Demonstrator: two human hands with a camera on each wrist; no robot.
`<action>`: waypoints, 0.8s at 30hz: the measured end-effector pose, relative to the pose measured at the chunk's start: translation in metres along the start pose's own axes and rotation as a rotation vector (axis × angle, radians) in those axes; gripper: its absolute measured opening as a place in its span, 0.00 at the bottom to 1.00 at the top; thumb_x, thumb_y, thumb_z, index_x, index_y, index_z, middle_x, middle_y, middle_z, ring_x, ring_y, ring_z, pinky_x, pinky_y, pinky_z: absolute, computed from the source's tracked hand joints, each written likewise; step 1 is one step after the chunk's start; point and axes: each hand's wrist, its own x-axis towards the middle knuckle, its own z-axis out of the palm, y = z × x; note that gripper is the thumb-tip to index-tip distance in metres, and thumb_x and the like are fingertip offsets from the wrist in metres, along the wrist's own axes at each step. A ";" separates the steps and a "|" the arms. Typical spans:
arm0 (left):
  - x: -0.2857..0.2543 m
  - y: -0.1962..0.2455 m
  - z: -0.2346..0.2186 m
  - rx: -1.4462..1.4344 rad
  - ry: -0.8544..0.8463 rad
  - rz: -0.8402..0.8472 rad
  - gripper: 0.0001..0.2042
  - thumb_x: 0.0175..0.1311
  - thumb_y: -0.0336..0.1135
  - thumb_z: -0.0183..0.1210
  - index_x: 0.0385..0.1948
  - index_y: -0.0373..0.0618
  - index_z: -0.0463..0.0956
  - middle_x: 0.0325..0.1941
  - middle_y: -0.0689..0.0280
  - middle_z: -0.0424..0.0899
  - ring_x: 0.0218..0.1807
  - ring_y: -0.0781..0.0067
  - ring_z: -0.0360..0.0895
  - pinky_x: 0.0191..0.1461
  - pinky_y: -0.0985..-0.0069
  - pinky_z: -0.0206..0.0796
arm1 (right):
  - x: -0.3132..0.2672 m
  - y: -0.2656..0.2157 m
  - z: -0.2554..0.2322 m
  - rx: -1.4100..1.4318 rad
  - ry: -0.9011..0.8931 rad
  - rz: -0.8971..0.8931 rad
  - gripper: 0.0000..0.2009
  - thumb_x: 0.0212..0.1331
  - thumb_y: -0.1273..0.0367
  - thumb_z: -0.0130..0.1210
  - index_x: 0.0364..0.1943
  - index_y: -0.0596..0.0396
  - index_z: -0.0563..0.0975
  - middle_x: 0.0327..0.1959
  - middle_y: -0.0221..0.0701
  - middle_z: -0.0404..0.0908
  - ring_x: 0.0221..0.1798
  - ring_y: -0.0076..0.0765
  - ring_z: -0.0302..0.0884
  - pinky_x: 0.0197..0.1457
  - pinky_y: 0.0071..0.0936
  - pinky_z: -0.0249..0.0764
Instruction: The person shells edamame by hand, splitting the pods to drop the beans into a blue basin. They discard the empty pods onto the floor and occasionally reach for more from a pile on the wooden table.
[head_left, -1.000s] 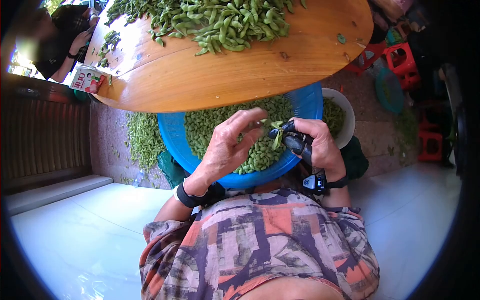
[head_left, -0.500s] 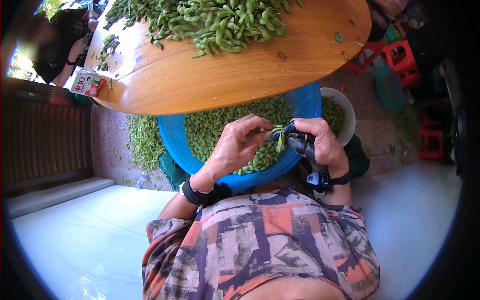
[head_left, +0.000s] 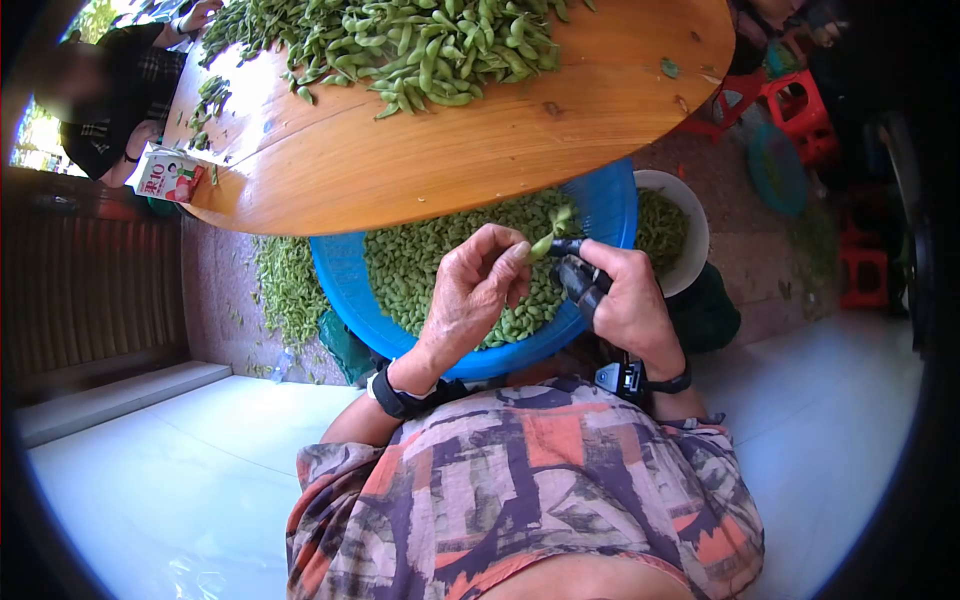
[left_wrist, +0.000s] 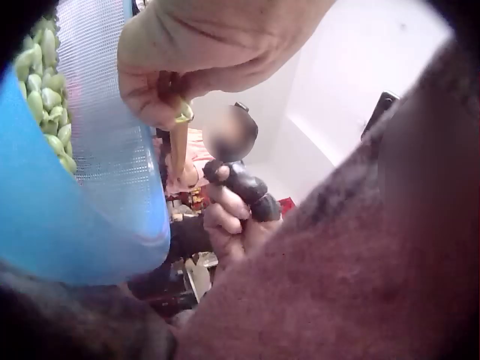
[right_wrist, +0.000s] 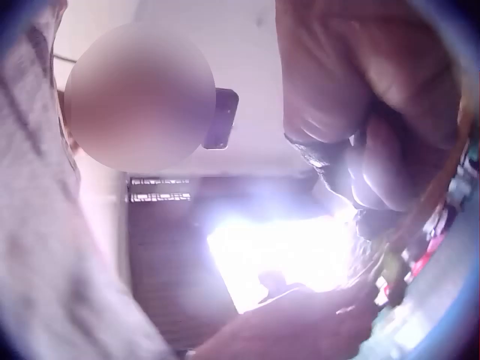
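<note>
My left hand (head_left: 475,285) pinches one end of a green edamame pod (head_left: 541,248) between thumb and fingertips. In the left wrist view, the pod's pale green end (left_wrist: 184,112) shows under those fingertips. My right hand (head_left: 630,300) is curled, with black covers (head_left: 582,283) on its thumb and index finger. The covered index fingertip lies at the pod's other end, beside a blurred green piece (head_left: 563,215). Below both hands stands a blue basin (head_left: 345,290) full of shelled green beans (head_left: 410,275). The right wrist view is dark and glaring around the right hand (right_wrist: 375,135).
A wooden table (head_left: 420,170) with a heap of pods (head_left: 440,50) overhangs the basin's far side. A drink carton (head_left: 170,175) stands at its left edge. A white bucket (head_left: 698,235) is right of the basin. Pods (head_left: 285,285) litter the floor. Another person (head_left: 120,90) sits at left.
The green pieces at my right fingertips have tilted upward, and a pod now stretches between both hands. My right hand has turned slightly. At far left, the other person has raised an arm toward the heap.
</note>
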 end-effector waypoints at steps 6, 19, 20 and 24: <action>-0.003 -0.004 0.001 0.144 0.030 0.060 0.07 0.71 0.32 0.54 0.38 0.37 0.74 0.25 0.71 0.77 0.24 0.86 0.70 0.27 0.86 0.62 | 0.006 0.003 0.000 0.445 -0.089 0.212 0.04 0.56 0.77 0.54 0.34 0.60 0.78 0.21 0.23 0.72 0.24 0.16 0.70 0.26 0.19 0.65; -0.004 -0.010 0.003 0.291 0.118 0.103 0.07 0.71 0.32 0.56 0.38 0.38 0.76 0.24 0.71 0.77 0.24 0.86 0.70 0.25 0.86 0.61 | 0.006 0.007 0.013 0.562 -0.023 0.172 0.05 0.62 0.74 0.49 0.34 0.59 0.77 0.19 0.20 0.69 0.21 0.12 0.64 0.22 0.15 0.60; -0.004 -0.010 0.001 0.291 0.117 0.103 0.07 0.71 0.32 0.56 0.38 0.38 0.76 0.24 0.71 0.77 0.24 0.86 0.70 0.25 0.86 0.61 | 0.006 0.011 0.013 0.561 -0.021 0.172 0.05 0.62 0.74 0.49 0.34 0.59 0.77 0.19 0.20 0.69 0.21 0.12 0.64 0.22 0.15 0.60; 0.001 -0.007 -0.003 -0.414 -0.115 -0.219 0.09 0.72 0.36 0.54 0.35 0.41 0.75 0.21 0.70 0.76 0.21 0.82 0.69 0.22 0.83 0.57 | 0.010 0.026 0.011 0.919 -0.148 0.193 0.11 0.66 0.71 0.44 0.39 0.63 0.77 0.20 0.20 0.69 0.21 0.12 0.63 0.22 0.14 0.59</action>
